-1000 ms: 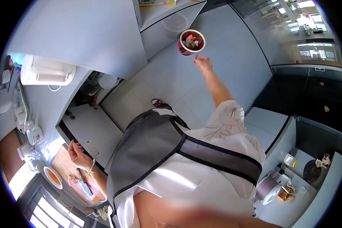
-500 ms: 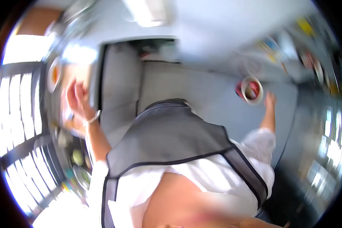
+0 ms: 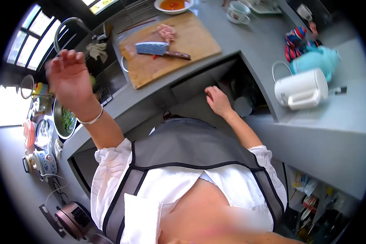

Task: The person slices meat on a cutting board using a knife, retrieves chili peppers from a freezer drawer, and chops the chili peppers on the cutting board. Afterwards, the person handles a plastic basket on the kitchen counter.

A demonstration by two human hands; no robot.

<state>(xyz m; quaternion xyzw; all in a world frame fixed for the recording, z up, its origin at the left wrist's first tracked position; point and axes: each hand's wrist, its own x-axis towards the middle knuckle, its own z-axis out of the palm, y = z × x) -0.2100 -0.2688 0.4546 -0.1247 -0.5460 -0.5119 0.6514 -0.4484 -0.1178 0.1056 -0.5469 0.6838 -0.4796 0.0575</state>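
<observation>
My left hand (image 3: 69, 77), with a bracelet on the wrist, is raised over the sink (image 3: 110, 77) with its fingers spread and nothing in it. My right hand (image 3: 217, 101) hangs lower, in front of the dark opening under the grey counter (image 3: 248, 44), loosely open and holding nothing. On the counter beyond my hands lies a wooden cutting board (image 3: 183, 49). A cleaver (image 3: 158, 49) rests on the board beside a small pile of pink meat (image 3: 166, 30). I am wearing a grey apron over a white shirt.
A bowl of orange sauce (image 3: 173, 5) and a cup (image 3: 238, 12) stand behind the board. At the right are a white kettle (image 3: 301, 89) and a teal jug (image 3: 319, 59). At the left are a pot of greens (image 3: 65, 120), a teapot (image 3: 42, 162) and a cooker (image 3: 75, 217).
My view has swung from the floor and a red bin to the counter. My right hand has left the bin and come near the counter front; my left hand has risen.
</observation>
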